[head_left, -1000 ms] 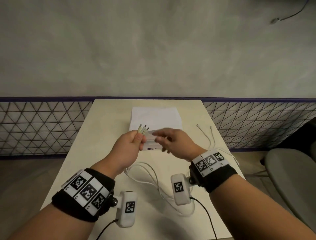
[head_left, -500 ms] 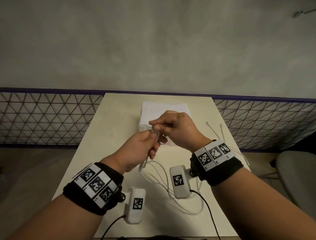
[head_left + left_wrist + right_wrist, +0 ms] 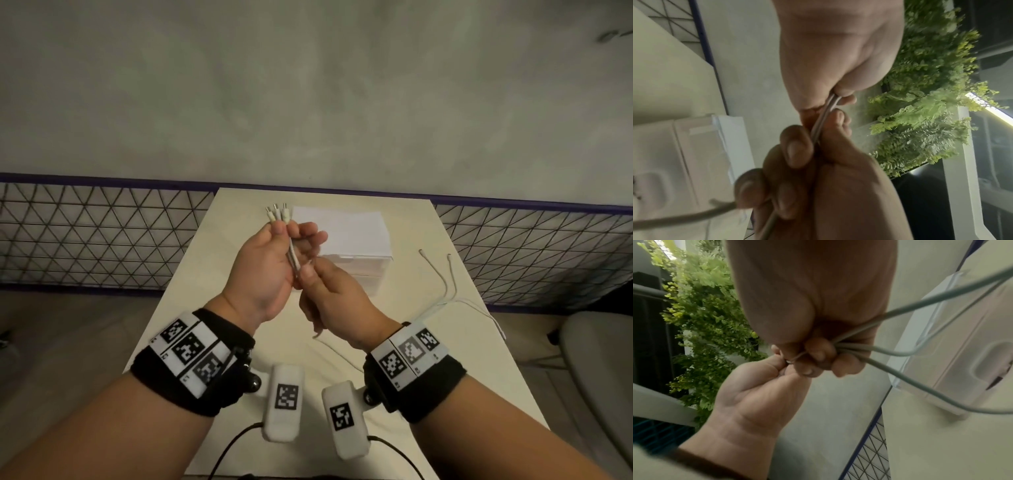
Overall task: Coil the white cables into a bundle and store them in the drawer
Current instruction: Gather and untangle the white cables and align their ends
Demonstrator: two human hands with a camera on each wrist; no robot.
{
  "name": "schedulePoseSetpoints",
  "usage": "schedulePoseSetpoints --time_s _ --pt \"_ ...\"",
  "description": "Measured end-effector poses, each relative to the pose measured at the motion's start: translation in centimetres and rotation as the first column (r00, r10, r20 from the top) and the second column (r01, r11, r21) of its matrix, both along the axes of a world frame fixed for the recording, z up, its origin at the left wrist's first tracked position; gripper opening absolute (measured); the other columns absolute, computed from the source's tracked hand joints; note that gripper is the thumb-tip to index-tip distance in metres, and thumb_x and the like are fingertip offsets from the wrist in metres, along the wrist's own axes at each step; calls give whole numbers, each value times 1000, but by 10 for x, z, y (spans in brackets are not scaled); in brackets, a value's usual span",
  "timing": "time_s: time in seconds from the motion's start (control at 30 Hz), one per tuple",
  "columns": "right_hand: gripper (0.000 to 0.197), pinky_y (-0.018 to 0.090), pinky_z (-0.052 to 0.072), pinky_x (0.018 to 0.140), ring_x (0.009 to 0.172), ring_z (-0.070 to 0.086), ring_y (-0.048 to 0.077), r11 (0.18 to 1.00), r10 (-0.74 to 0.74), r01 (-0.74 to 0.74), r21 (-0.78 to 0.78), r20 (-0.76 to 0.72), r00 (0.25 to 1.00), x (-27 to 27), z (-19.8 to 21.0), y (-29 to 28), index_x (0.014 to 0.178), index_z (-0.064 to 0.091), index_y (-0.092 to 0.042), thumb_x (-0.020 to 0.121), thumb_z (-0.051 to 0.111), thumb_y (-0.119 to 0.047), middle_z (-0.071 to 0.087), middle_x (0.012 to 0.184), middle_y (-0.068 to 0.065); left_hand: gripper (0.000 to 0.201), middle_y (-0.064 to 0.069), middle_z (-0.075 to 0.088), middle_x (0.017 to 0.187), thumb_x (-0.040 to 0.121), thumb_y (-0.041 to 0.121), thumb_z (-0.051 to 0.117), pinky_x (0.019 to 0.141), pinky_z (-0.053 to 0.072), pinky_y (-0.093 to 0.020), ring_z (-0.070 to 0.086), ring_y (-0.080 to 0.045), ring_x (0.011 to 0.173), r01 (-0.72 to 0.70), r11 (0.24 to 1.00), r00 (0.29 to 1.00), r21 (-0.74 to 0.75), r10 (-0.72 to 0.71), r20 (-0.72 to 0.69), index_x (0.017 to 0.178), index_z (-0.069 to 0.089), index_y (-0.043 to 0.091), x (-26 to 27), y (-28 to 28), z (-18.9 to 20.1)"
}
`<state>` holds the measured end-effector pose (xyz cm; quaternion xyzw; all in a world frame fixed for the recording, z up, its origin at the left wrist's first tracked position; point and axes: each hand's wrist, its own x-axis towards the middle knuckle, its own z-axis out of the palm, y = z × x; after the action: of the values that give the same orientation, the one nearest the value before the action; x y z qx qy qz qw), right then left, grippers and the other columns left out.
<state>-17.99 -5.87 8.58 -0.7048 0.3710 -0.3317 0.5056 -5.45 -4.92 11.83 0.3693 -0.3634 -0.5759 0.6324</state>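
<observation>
Three white cables (image 3: 293, 261) are held upright between both hands above the table (image 3: 191, 308). My left hand (image 3: 289, 236) pinches them just under their plugs (image 3: 276, 214), which point up. My right hand (image 3: 308, 284) grips the strands right below it. In the right wrist view the right hand (image 3: 818, 356) is a fist around the cables (image 3: 869, 348), which loop off to the right. The left wrist view shows the left hand (image 3: 838, 95) pinching the strands (image 3: 824, 116). Loose cable ends (image 3: 447, 274) lie on the table's right side. The white drawer box (image 3: 349, 240) stands behind the hands with its drawer closed.
A wire mesh fence (image 3: 85, 236) runs along both sides below a grey wall. A grey chair (image 3: 599, 370) stands at the right of the table. Green plants (image 3: 925, 97) show in both wrist views.
Both hands rose. My left hand turned the plug ends upward, and my right hand moved from above the left hand to below it, gripping the strands. Slack lifted off the table.
</observation>
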Motion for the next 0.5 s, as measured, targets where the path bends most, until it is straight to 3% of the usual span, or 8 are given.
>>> schedulePoseSetpoints --time_s 0.1,0.17,0.27,0.37,0.43,0.5 --pt "27 35 47 52 43 48 18 998 43 -49 -47 -116 992 -4 5 0 84 53 -15 98 37 -31 55 51 -3 29 3 62 70 99 34 28 71 50 -37 67 -16 67 -16 999 992 34 20 -126 83 48 20 0 1 -1" --pt "27 30 47 49 40 47 12 994 76 -89 -59 -186 980 -8 8 1 87 56 -18 99 36 -32 56 52 -2 29 4 51 59 99 32 30 59 52 -32 53 -11 50 -57 998 979 33 63 -196 82 48 19 2 -2 2" --pt "27 29 46 52 44 49 10 974 94 -159 -161 -349 932 -10 4 7 92 51 -17 98 34 -36 57 56 -5 29 6 43 53 99 31 32 40 34 -20 34 -7 42 -173 984 952 37 177 -248 77 48 20 14 -13 11" --pt "25 35 48 65 55 51 12 964 60 -149 -219 -368 928 -11 -2 9 89 51 -18 98 37 -36 53 56 -8 29 7 42 51 99 30 33 38 28 -19 32 -6 40 -218 976 952 22 218 -217 76 48 20 25 -21 14" --pt "24 26 48 57 52 50 7 970 111 -183 -157 -383 917 -15 -1 6 104 59 -25 98 37 -34 52 57 -8 30 7 42 51 99 30 31 37 28 -19 32 -6 40 -241 971 958 0 237 -164 77 48 19 27 -23 14" --pt "30 23 48 47 54 50 10 973 167 -218 -73 -424 890 -19 -1 4 124 51 -35 98 36 -33 48 58 -5 30 7 42 51 100 30 30 37 28 -19 32 -6 40 -276 961 955 -17 272 -118 78 48 20 30 -25 15"
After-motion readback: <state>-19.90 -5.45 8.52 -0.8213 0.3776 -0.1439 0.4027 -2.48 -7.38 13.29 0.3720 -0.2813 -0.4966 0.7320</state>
